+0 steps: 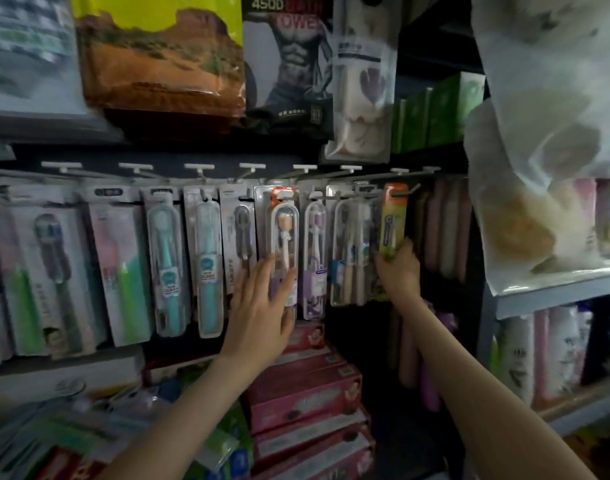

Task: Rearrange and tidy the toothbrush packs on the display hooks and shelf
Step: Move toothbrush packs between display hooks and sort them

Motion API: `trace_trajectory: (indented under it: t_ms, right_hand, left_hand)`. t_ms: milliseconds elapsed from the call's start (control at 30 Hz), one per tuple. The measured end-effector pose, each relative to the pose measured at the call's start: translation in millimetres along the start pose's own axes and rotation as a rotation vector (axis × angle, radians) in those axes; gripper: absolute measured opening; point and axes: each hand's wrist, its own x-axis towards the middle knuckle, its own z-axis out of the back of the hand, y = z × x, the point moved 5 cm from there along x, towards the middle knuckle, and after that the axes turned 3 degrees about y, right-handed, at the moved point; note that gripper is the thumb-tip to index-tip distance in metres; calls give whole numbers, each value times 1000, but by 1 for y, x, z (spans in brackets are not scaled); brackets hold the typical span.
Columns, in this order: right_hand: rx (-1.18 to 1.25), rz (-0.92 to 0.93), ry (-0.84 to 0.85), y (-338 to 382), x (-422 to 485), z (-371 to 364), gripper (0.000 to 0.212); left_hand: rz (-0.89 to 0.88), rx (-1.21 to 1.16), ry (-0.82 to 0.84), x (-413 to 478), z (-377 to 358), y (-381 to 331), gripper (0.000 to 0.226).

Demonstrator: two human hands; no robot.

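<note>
The right hand [398, 268] grips the bottom of the yellow pack [393, 220] (hung on the rightmost hook [413, 189]); the left hand [262, 311], fingers straight, rests flat against the orange-topped pack [284, 220].

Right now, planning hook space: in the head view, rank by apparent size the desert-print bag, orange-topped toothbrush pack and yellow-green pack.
1. desert-print bag, clearly largest.
2-3. orange-topped toothbrush pack and yellow-green pack: similar length. The yellow-green one looks narrower, but it is angled and partly behind the right hand, so unranked.
</note>
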Motion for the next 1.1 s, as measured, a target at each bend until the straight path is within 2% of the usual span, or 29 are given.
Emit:
trace_trajectory:
  t_ms: [100,200,367,500,633,800,967,1100]
  right_hand:
    - [5,59,-13,3,-6,5,43]
    - [-23,189,-16,11,-19,10,52]
    - [106,194,-36,20,-52,28,60]
    - [90,347,-63,39,-94,33,59]
    - [-12,516,19,71,-137,16,61]
    - [23,562,227,119,-192,-26,74]
    - [136,604,322,187,-265,-82,50]
    - [150,719,414,254,-331,-138,52]
  left_hand:
    - [22,-5,24,2,-3,-1,69]
    - [16,-35,31,5,-2,-7,70]
    - [13,-90,35,6,2,-19,76]
    - [36,-130,15,1,14,-25,72]
    - [81,-168,-16,-14,39,-18,62]
    - [144,-131,-48,-49,89,31,57]
    - [229,-46,-80,-109,165,109,52]
    - [271,106,-128,-161,240,181,45]
